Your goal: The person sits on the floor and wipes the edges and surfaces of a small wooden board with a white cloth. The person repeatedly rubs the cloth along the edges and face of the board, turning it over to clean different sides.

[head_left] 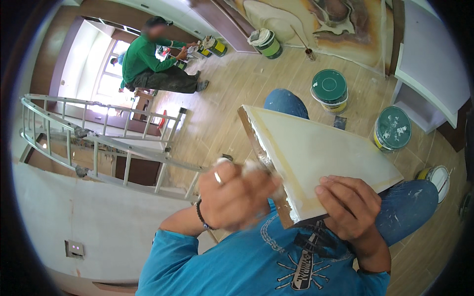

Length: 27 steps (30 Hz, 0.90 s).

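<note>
A pale, wedge-shaped panel (316,153) with yellowish borders lies tilted across my knees. Its left edge is brown, with rough white filler (264,157) smeared along it. My left hand (234,195), with a ring and a dark beaded bracelet, is closed beside that edge. Motion smears its fingertips, and whatever they grip is hidden. My right hand (350,204) holds the panel's near right part, its fingers laid over the top face and its thumb out of sight.
A folded metal ladder (128,158) stands at the left. Green-lidded buckets (330,86) and an open white-topped pail (437,180) stand on the wood-look floor at right. A person in green (148,61) crouches at far left near more buckets. A white shelf unit (424,93) is at far right.
</note>
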### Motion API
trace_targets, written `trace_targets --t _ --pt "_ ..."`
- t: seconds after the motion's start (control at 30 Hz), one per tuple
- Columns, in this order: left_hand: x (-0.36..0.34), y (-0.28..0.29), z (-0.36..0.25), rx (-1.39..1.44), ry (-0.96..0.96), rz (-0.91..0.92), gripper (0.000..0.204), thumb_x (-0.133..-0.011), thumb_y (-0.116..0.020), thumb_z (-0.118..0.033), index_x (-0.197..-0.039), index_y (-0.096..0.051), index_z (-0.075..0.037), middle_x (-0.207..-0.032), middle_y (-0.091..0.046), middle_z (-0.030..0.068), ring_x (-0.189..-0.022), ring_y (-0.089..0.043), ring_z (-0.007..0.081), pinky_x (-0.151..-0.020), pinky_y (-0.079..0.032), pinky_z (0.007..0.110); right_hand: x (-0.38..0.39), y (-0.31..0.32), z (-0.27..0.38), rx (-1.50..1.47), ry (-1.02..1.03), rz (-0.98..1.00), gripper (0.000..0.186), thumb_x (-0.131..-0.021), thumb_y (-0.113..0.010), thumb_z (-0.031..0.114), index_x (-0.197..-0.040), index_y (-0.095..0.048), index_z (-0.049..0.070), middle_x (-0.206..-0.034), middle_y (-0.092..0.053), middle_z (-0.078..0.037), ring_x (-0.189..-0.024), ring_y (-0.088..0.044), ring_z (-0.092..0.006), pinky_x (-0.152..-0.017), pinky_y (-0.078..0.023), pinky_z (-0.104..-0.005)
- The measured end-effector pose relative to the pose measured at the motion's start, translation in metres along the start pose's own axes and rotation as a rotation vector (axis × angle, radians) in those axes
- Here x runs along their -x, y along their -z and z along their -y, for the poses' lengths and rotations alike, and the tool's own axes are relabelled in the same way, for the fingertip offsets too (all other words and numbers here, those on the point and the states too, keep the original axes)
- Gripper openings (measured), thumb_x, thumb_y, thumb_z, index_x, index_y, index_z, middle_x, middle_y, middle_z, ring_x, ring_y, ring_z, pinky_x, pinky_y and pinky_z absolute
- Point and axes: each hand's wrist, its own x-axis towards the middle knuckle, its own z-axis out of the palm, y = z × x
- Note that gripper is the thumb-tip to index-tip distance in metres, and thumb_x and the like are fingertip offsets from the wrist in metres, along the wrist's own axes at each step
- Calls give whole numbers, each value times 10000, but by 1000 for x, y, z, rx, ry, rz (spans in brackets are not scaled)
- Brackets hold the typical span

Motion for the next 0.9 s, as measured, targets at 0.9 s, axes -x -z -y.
trace_targets --t 0.9 --pt "40 -24 52 137 808 -169 240 -993 -681 57 -1215 -752 1 -1116 -742 106 -964 -720 172 -873 -571 309 2 4 -1 24 -24 47 278 -927 -793 129 -1197 -778 190 -1120 -801 -43 -985 -781 -220 -718 -636 -313"
